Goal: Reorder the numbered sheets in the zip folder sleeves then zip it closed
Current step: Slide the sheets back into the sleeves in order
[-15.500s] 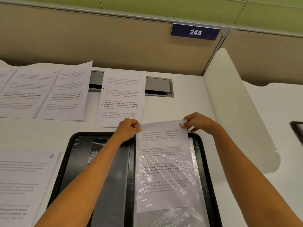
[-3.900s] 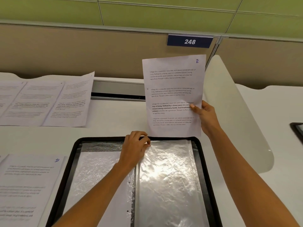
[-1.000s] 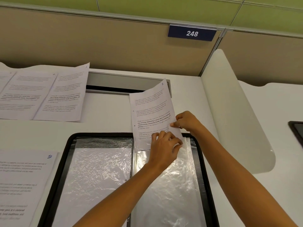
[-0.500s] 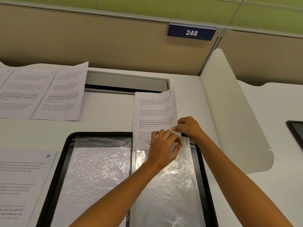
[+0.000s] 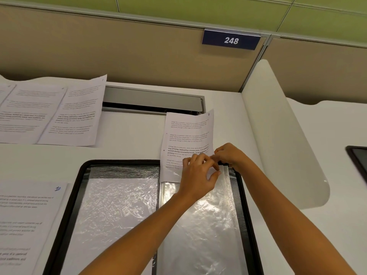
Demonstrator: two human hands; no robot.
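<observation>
A black zip folder (image 5: 65, 215) lies open on the white desk with clear plastic sleeves on both sides. The sheet numbered 2 (image 5: 188, 135) stands partly inside the top of the right sleeve (image 5: 204, 225), most of it sticking out over the folder's far edge. My left hand (image 5: 198, 175) pinches the sleeve's top edge over the sheet's lower part. My right hand (image 5: 230, 155) pinches the sheet's right edge at the sleeve mouth. The left sleeve (image 5: 115, 211) holds a white sheet.
Several printed sheets (image 5: 49, 114) lie in a row at the back left. The sheet numbered 10 (image 5: 25, 221) lies left of the folder. A grey cable tray (image 5: 153, 100) runs along the back. A white curved divider (image 5: 278, 135) stands on the right, a dark tablet (image 5: 359, 161) beyond it.
The sheet numbered 2 has slid a little deeper into the right sleeve and straightened. Both hands stay at the sleeve mouth, shifted slightly toward me.
</observation>
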